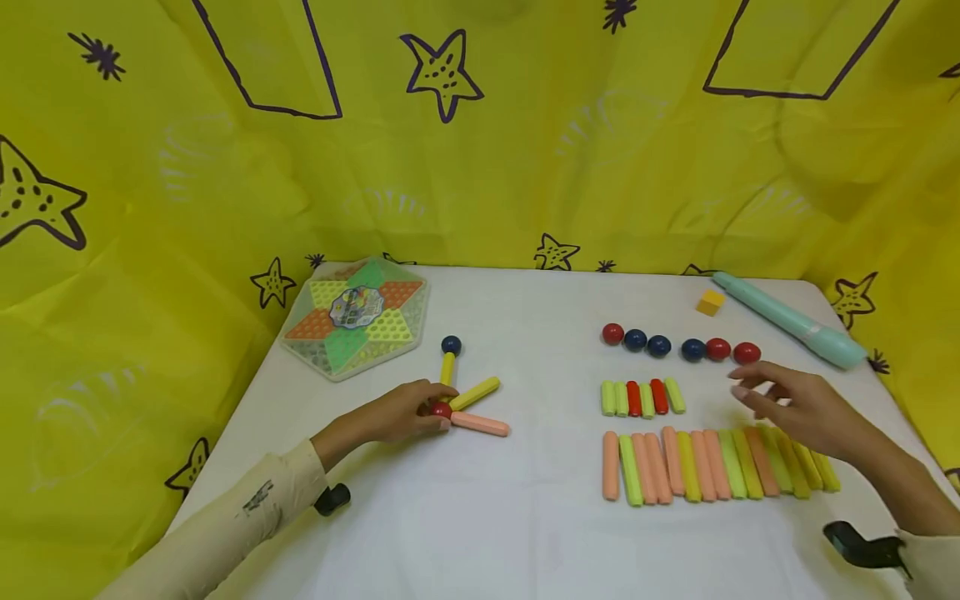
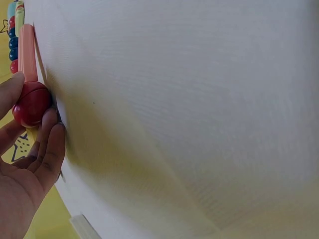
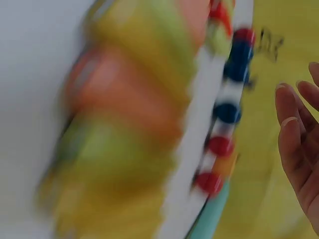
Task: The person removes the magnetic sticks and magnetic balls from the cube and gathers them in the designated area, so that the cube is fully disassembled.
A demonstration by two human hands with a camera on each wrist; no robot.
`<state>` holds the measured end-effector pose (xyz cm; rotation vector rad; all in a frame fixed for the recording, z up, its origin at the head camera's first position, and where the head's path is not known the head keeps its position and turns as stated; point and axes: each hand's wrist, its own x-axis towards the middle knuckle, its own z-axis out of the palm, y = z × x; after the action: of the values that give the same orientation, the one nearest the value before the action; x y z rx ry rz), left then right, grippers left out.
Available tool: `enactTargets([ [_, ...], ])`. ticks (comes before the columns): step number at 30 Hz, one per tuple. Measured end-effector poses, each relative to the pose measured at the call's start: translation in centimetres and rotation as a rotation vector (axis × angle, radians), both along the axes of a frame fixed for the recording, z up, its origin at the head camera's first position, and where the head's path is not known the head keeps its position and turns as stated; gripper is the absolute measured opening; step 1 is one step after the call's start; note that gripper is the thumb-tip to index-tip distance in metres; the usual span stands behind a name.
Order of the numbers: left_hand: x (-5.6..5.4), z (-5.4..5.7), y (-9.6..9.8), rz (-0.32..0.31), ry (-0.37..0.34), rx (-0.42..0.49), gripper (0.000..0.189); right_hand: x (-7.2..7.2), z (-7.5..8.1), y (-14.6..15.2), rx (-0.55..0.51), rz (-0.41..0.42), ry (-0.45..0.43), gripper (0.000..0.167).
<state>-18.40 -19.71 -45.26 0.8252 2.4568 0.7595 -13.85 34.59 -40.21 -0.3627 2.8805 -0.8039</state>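
Observation:
At the left-centre of the table my left hand (image 1: 405, 411) holds a red ball (image 2: 31, 105) between thumb and fingers. From that ball fan out a salmon-pink rod (image 1: 480, 424), a yellow rod (image 1: 476, 392) and another yellow rod (image 1: 447, 369) tipped with a dark blue ball (image 1: 451, 345). On the other side, my right hand (image 1: 806, 408) hovers over the right end of a row of long pink, yellow and green rods (image 1: 671, 464), its fingers loosely bent and holding nothing. The right wrist view is blurred over those rods.
Several short green and red rods (image 1: 633, 399) lie behind the long row. Beyond them runs a line of red and blue balls (image 1: 658, 346). A yellow-orange cube (image 1: 710, 302) and a teal tube (image 1: 795, 321) sit at the back right, a hexagonal marble board (image 1: 356, 317) at the back left.

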Motion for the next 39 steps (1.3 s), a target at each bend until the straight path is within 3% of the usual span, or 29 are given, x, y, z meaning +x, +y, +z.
enactTargets([
  [4,0.0,0.1,0.0,0.002,-0.007,-0.001,0.05,-2.7,0.7,-6.4,-0.098,0.207,-0.021,0.026],
  [10,-0.1,0.0,0.0,0.004,-0.004,-0.005,0.049,-8.6,0.1,-16.1,-0.17,0.424,-0.074,0.027],
  [14,-0.3,0.1,0.2,0.01,-0.022,-0.014,0.049,-12.2,-0.4,-21.6,-0.229,0.518,-0.105,0.027],
  [18,-0.2,0.3,0.5,0.015,-0.04,-0.017,0.049,-14.7,-1.0,-26.1,-0.21,0.569,-0.156,0.029],
  [23,0.0,0.5,0.3,0.025,-0.038,-0.021,0.048,-16.4,-2.2,-30.0,-0.171,0.606,-0.249,0.039],
  [28,0.1,0.5,0.2,0.02,-0.032,-0.02,0.048,-16.9,-3.3,-32.1,-0.126,0.607,-0.337,0.048],
  [39,0.0,0.5,0.2,0.032,-0.041,-0.025,0.049,-17.6,-4.3,-33.7,-0.046,0.68,-0.241,0.042],
])
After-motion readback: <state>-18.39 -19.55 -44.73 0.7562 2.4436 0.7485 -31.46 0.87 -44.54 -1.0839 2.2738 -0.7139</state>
